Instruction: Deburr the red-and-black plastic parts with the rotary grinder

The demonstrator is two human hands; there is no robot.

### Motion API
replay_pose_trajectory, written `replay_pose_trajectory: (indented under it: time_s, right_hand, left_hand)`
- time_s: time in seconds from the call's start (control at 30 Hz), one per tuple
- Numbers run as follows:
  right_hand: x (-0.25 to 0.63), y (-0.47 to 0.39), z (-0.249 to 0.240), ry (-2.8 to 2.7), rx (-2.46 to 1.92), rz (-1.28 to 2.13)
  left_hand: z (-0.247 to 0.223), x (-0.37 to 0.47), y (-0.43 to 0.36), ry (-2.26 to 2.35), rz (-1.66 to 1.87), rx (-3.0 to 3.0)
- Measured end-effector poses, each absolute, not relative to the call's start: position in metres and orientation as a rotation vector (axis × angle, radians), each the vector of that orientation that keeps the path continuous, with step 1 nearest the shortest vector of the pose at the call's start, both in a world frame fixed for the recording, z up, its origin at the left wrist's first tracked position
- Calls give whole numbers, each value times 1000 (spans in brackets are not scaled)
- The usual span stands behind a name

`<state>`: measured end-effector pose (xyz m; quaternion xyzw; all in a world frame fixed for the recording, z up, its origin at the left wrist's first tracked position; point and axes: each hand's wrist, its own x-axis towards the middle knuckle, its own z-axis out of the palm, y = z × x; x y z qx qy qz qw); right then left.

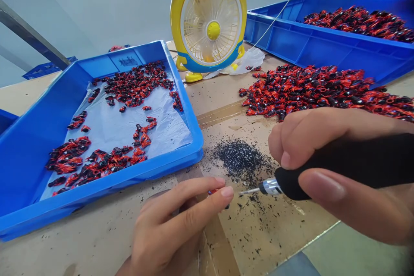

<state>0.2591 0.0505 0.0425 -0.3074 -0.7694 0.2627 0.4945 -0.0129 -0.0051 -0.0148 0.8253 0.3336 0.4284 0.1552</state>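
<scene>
My left hand [184,220] pinches a small red and black part [212,191], mostly covered by the fingers. My right hand [336,172] is wrapped round a black-handled rotary tool [293,183] with a silver collar and a thin metal bit. The bit points left, a short way from the left fingertips, and appears apart from the part. Under and behind the tool tip lies a heap of black shavings [241,155] on the cardboard-covered table [223,112].
At left stands a blue tray [190,159] lined with white sheet, holding scattered red and black parts. A large pile of such parts [310,90] lies at right, before another blue bin [278,36]. A yellow fan [176,17] stands at the back.
</scene>
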Motion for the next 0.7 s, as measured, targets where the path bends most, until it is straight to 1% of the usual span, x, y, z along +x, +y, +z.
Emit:
replay_pose_trajectory:
  time_s: [0.23, 0.7]
  right_hand:
    - [253, 46, 42, -1839, -726, 647]
    - [253, 39, 42, -1830, -789, 685]
  left_hand:
    - [-10, -4, -1, 932, 1280, 2280]
    - [-10, -1, -2, 972, 1275, 2222]
